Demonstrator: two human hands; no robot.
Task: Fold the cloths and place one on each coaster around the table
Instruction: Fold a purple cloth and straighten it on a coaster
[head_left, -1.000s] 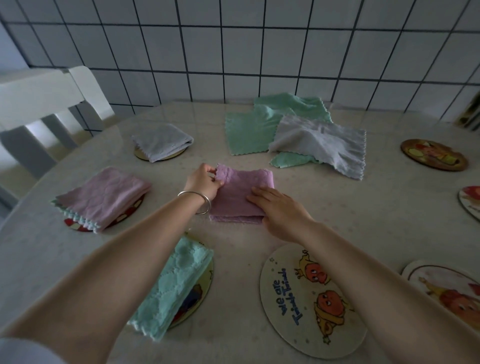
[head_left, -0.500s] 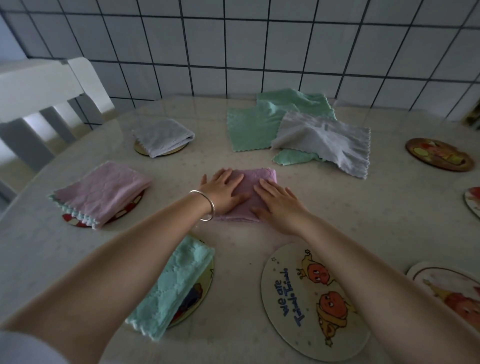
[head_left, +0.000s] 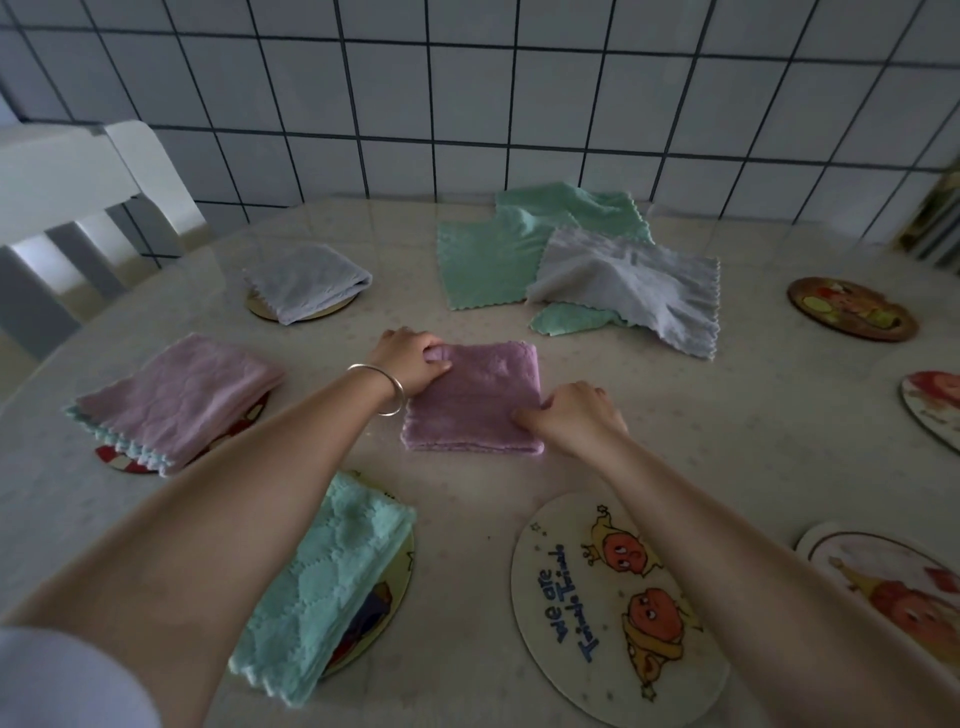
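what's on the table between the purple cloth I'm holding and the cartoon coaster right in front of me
Nothing: the head view shows bare tabletop between the purple cloth and the cartoon coaster.

**Hands shift from pressing flat to pinching the edges**

Half a second ago both my palms lay flat on the purple cloth (head_left: 475, 397), pressing the fold down. Now my left hand (head_left: 410, 358) has slid to the far left corner and curls its fingers around the edge there, while my right hand (head_left: 574, 415) has moved off the middle to the near right edge and pinches it. More of the cloth's top shows between my hands.
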